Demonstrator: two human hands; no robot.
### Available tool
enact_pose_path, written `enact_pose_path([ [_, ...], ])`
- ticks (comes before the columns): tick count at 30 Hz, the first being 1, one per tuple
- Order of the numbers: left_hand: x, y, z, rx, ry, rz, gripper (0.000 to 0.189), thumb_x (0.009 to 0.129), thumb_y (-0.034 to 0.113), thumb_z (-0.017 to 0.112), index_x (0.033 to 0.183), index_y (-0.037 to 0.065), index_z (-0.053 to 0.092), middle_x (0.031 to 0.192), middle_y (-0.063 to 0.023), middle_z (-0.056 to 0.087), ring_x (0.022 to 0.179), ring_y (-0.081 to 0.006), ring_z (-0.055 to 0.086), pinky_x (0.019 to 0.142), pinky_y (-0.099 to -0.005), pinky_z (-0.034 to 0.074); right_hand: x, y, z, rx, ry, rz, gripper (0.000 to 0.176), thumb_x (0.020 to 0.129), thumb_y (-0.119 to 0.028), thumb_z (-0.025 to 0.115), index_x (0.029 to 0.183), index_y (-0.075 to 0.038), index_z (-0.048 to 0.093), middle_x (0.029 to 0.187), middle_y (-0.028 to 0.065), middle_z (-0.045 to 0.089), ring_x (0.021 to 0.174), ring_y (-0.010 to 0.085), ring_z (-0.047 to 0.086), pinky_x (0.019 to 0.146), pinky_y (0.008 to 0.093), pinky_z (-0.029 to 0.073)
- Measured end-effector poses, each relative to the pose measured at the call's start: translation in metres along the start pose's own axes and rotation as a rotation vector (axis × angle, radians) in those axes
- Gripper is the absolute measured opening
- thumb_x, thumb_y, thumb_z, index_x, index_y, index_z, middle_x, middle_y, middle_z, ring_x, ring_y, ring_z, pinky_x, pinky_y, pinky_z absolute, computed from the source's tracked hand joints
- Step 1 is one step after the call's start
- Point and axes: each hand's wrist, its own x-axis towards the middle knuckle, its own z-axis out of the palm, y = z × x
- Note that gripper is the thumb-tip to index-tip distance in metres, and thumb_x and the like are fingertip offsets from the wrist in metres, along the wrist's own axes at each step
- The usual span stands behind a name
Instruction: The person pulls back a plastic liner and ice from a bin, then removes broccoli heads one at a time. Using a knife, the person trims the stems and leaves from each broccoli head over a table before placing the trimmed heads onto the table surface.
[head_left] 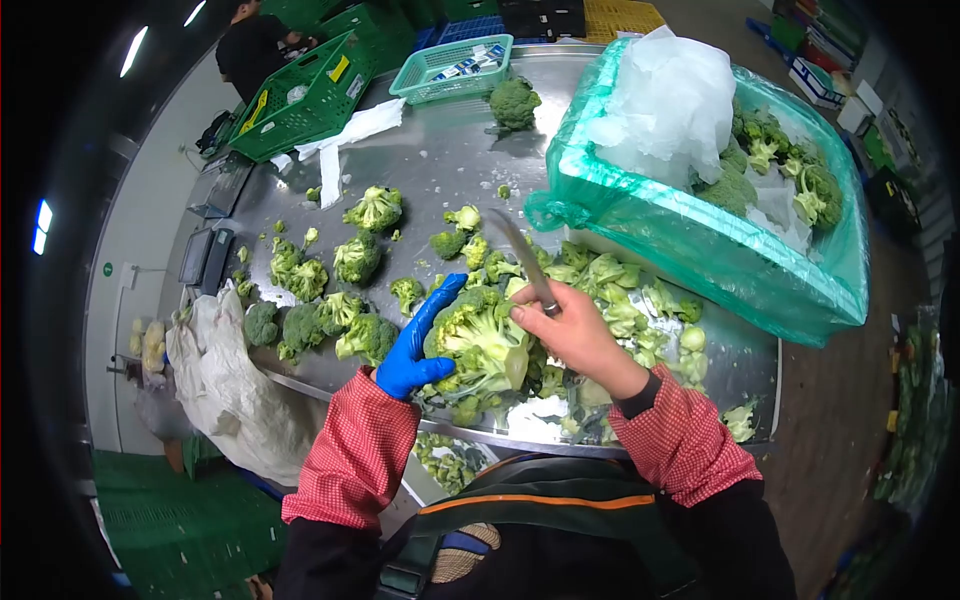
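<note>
My left hand [412, 345], in a blue glove, cups the left side of a large broccoli head [482, 338]. Its fingers reach along the far side and the thumb lies at the near side. The head's pale, cut stem faces right. My bare right hand [565, 325] is closed around the handle of a knife [527, 255], whose curved blade points up and away over the table. Around and beneath the right hand lies a heap of broccoli trimmings and stems [625, 310]. Cut broccoli florets [357, 257] are spread left of my gloved hand.
A white box lined with green plastic [690, 250] holds ice [668, 105] and broccoli at the right. Farther back on the metal table [440, 145] are a whole broccoli [514, 104], a light green basket [415, 88] and a green crate [300, 100]. A person [255, 45] stands beyond.
</note>
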Motion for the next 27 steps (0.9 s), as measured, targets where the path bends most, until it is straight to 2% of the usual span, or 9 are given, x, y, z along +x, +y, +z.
enact_pose_path([
  [4, -0.002, 0.000, -0.038, -0.271, 0.106, -0.138, 0.090, 0.072, 0.040, 0.077, 0.144, 0.003, 0.036, 0.140, -0.0128, 0.048, 0.128, -0.0282, 0.047, 0.108, -0.0437, 0.037, -0.008, 0.018, -0.008, 0.132, 0.081, 0.016, 0.020, 0.092, -0.020, 0.062, 0.099, -0.002, 0.062, 0.084, 0.0015, 0.062, 0.072, 0.0080, 0.055, 0.064, 0.0245, 0.045],
  [9, -0.025, -0.044, -0.192, -0.591, 0.713, -0.233, 0.054, 0.086, 0.042, 0.063, 0.127, 0.008, 0.055, 0.125, -0.0099, 0.059, 0.110, -0.0293, 0.059, 0.097, -0.0438, 0.046, -0.049, 0.048, -0.035, -0.040, 0.111, 0.144, 0.024, 0.093, -0.023, 0.061, 0.103, -0.002, 0.064, 0.084, 0.0028, 0.064, 0.071, 0.0086, 0.055, 0.064, 0.0260, 0.046],
  [11, -0.013, -0.031, -0.210, -0.046, 1.173, -0.318, 0.077, 0.085, 0.052, 0.063, 0.143, 0.009, 0.037, 0.139, -0.0088, 0.048, 0.121, -0.0304, 0.051, 0.099, -0.0432, 0.041, -0.067, 0.071, -0.045, -0.050, 0.196, 0.078, 0.025, 0.093, -0.024, 0.061, 0.104, -0.002, 0.063, 0.081, 0.0028, 0.064, 0.068, 0.0091, 0.055, 0.062, 0.0266, 0.046],
  [13, 0.003, -0.059, -0.261, 0.424, 1.214, -0.175, 0.091, 0.085, 0.048, 0.067, 0.152, 0.009, 0.019, 0.152, -0.0128, 0.029, 0.132, -0.0279, 0.040, 0.106, -0.0428, 0.035, -0.086, 0.072, -0.063, -0.123, 0.251, 0.136, 0.028, 0.093, -0.026, 0.061, 0.106, -0.002, 0.063, 0.078, 0.0043, 0.064, 0.066, 0.0099, 0.055, 0.062, 0.0273, 0.046],
  [14, 0.024, -0.057, -0.251, 0.663, 1.182, -0.024, 0.085, 0.085, 0.038, 0.071, 0.150, 0.008, 0.025, 0.148, -0.0154, 0.035, 0.130, -0.0277, 0.041, 0.106, -0.0425, 0.034, -0.096, 0.072, -0.071, -0.130, 0.278, 0.094, 0.029, 0.093, -0.028, 0.060, 0.105, -0.002, 0.063, 0.076, 0.0079, 0.064, 0.064, 0.0134, 0.057, 0.061, 0.0295, 0.046],
  [16, 0.088, -0.028, -0.180, 1.046, 1.021, 0.229, 0.071, 0.088, 0.028, 0.069, 0.146, 0.007, 0.034, 0.141, -0.0138, 0.046, 0.126, -0.0247, 0.046, 0.104, -0.0390, 0.037, -0.114, 0.079, -0.088, -0.200, 0.351, 0.040, 0.030, 0.092, -0.031, 0.060, 0.101, -0.003, 0.062, 0.074, 0.0109, 0.064, 0.061, 0.0190, 0.057, 0.059, 0.0324, 0.045],
  [19, 0.187, 0.042, 0.015, 0.405, 0.353, 0.353, 0.047, 0.091, 0.010, 0.062, 0.136, 0.005, 0.048, 0.128, -0.0084, 0.058, 0.117, -0.0184, 0.054, 0.102, -0.0336, 0.040, -0.142, 0.072, -0.112, -0.285, 0.380, 0.117, 0.031, 0.092, -0.036, 0.058, 0.097, -0.005, 0.061, 0.066, 0.0137, 0.057, 0.059, 0.0263, 0.056, 0.056, 0.0380, 0.042],
  [24, 0.315, 0.075, 0.273, 0.566, -0.321, 0.564, 0.046, 0.082, 0.020, 0.073, 0.124, 0.007, 0.057, 0.119, -0.0115, 0.061, 0.107, -0.0258, 0.060, 0.093, -0.0349, 0.046, -0.183, 0.071, -0.153, -0.363, 0.541, 0.049, 0.029, 0.093, -0.035, 0.057, 0.091, -0.006, 0.059, 0.070, 0.0154, 0.059, 0.063, 0.0336, 0.058, 0.056, 0.0409, 0.043],
  [27, 0.394, 0.049, 0.381, 0.856, -0.480, 0.784, 0.074, 0.074, 0.020, 0.077, 0.138, 0.009, 0.043, 0.133, -0.0194, 0.047, 0.123, -0.0365, 0.046, 0.105, -0.0396, 0.038, -0.212, 0.070, -0.179, -0.385, 0.640, 0.097, 0.025, 0.091, -0.030, 0.060, 0.089, -0.005, 0.060, 0.070, 0.0161, 0.060, 0.065, 0.0367, 0.060, 0.057, 0.0417, 0.045],
])
